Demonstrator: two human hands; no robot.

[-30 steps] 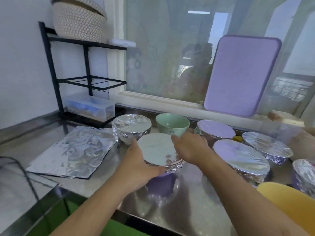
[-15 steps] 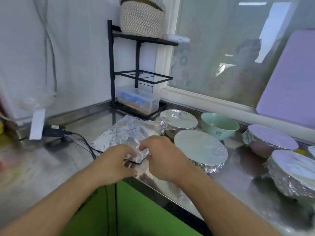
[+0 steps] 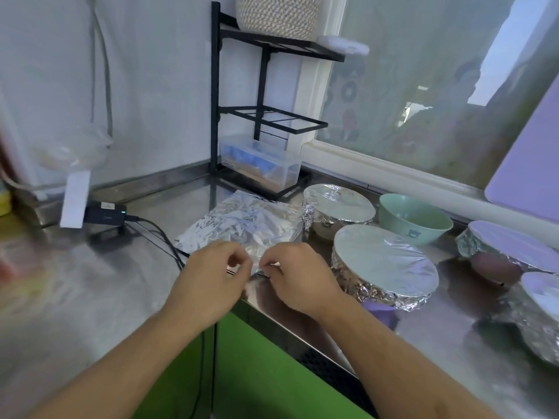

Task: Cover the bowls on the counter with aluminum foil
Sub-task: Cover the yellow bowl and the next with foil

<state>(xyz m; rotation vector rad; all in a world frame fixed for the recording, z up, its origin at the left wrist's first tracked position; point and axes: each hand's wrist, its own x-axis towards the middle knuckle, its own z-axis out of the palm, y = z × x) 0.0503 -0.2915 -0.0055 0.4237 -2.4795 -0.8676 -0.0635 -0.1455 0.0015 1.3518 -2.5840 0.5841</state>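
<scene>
foil-covered bowls: 4 (image 3: 384, 261) (image 3: 338, 204) (image 3: 511, 246) (image 3: 544, 297) | uncovered green bowl: 1 (image 3: 414, 219) | loose foil sheets, stacked flat: count unclear (image 3: 242, 222) | hands: 2 (image 3: 205, 285) (image 3: 299, 279) | black rack: 1 (image 3: 266, 116) | clear plastic box: 1 (image 3: 260, 164)

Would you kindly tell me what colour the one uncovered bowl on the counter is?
Pale mint green; the uncovered bowl shows best in the head view.

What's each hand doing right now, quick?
Left hand: fingers curled at the near edge of the foil sheet; actual grip cannot be told.
Right hand: pinches the foil sheet's near corner.
</scene>
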